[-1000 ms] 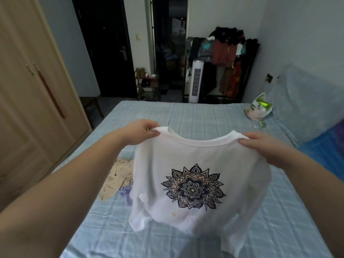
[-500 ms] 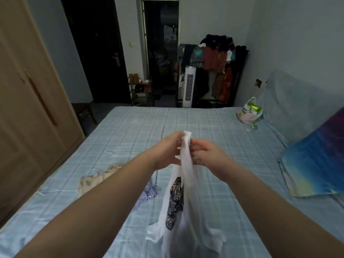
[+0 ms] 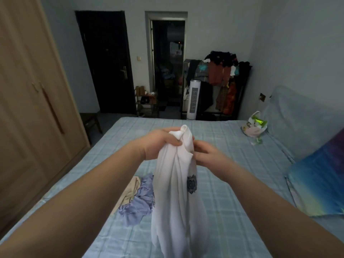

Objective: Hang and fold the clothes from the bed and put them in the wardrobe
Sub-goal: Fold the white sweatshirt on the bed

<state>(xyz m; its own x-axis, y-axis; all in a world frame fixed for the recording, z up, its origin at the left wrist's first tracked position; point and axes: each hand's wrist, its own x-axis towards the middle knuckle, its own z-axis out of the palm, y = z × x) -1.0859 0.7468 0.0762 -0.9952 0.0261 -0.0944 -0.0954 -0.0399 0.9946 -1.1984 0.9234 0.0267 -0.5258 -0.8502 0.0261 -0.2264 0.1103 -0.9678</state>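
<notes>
Hanging in the lower centre of the frame, the white T-shirt (image 3: 178, 192) is doubled lengthwise and droops toward the bed (image 3: 232, 183), its dark print mostly folded in. Above it, the left hand (image 3: 160, 144) grips the bunched collar end in a closed fist. The right hand (image 3: 206, 155) pinches the cloth just beside it, at centre frame.

With both holds crowded at one end, the loose body could twist or slide unevenly, and the fold would likely come out crooked. Letting go with either hand may drop a shoulder. Lowered carelessly, the shirt could land on the lilac garment (image 3: 137, 205) and beige garment (image 3: 130, 190) lying left of it and tangle with them.

Farther off, a plastic bag (image 3: 254, 125) sits near the bed's right edge. The wardrobe (image 3: 28, 108) along the left has its doors closed, so a hand must come free first.
</notes>
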